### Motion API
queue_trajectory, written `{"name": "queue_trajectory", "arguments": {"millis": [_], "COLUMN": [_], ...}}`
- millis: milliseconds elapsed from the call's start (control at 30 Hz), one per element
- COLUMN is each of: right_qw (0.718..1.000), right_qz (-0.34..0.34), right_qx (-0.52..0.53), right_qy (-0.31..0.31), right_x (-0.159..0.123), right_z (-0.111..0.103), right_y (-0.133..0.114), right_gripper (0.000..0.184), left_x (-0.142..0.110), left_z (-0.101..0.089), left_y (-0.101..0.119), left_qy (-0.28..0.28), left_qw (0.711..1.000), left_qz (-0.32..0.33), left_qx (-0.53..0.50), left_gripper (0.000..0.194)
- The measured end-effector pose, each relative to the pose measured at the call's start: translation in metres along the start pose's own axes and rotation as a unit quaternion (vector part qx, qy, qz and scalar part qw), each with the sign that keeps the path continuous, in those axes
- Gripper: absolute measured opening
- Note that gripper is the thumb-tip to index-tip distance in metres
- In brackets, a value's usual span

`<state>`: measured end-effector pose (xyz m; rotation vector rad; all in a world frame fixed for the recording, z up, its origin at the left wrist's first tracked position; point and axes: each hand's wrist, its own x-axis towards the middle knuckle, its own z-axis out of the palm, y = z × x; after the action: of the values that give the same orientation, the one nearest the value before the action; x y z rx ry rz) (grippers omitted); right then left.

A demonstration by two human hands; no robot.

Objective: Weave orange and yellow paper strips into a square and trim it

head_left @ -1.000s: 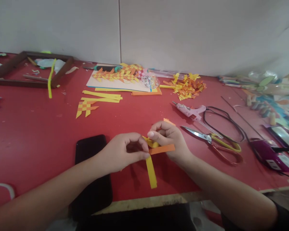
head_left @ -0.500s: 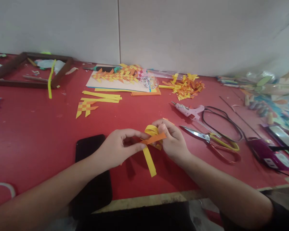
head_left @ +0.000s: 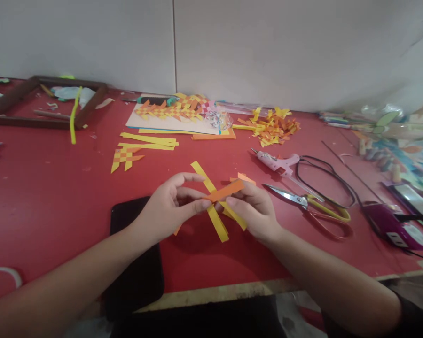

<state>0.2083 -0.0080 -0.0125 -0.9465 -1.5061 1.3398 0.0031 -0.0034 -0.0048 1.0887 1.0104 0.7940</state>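
Above the red table (head_left: 197, 151), left hand (head_left: 165, 209) pinches paper strips (head_left: 227, 191); right hand (head_left: 258, 211) likewise.

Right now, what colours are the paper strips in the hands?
Orange and yellow strips; the head view shows them best.

A red-topped bench (head_left: 66, 197) stands against a pale grey wall (head_left: 268, 51). At its back left lies a dark brown rectangular frame (head_left: 31, 122). A black flat rectangular device (head_left: 148, 277) lies near the front edge. On the right, a pink plastic glue gun (head_left: 278, 162) lies just behind metal scissors with yellow and red handles (head_left: 305, 202); farther right sits a glossy purple device (head_left: 391, 230).
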Motion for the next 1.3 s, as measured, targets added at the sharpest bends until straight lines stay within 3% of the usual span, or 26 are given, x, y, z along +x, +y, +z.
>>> {"name": "queue_trajectory", "arguments": {"millis": [133,267,433,733,900,1100,1300], "right_qw": [0.998,0.994,0.982,0.978,0.991,0.991,0.991], "right_qz": [-0.031,-0.043,-0.073,-0.056,-0.025,-0.020,-0.011], "right_qx": [-0.050,-0.092,-0.176,-0.199,-0.128,-0.131,-0.123], "right_qy": [0.019,0.025,-0.003,0.007,-0.004,0.017,0.049], "right_x": [-0.003,-0.006,-0.005,-0.005,-0.005,0.002,0.007], "right_z": [0.007,0.009,0.005,0.006,0.007,0.007,0.008], "right_y": [0.002,0.003,0.004,0.002,0.003,-0.001,-0.004], "right_gripper": [0.013,0.023,0.021,0.025,0.029,0.012,0.010], "left_x": [0.002,0.003,0.002,0.001,0.001,-0.004,-0.008], "left_z": [0.001,0.000,-0.001,0.001,0.003,0.005,0.007], "left_y": [0.000,-0.002,-0.003,-0.002,0.000,0.000,-0.002], "left_qy": [0.030,0.046,0.070,0.084,0.075,0.054,0.079], "left_qw": [0.999,0.997,0.996,0.991,0.991,0.993,0.980], "left_qz": [0.016,0.043,0.051,0.086,0.095,0.079,0.102], "left_qx": [-0.019,-0.049,0.002,0.050,0.054,0.071,0.151], "left_gripper": [0.041,0.046,0.042,0.034,0.028,0.030,0.034]}}
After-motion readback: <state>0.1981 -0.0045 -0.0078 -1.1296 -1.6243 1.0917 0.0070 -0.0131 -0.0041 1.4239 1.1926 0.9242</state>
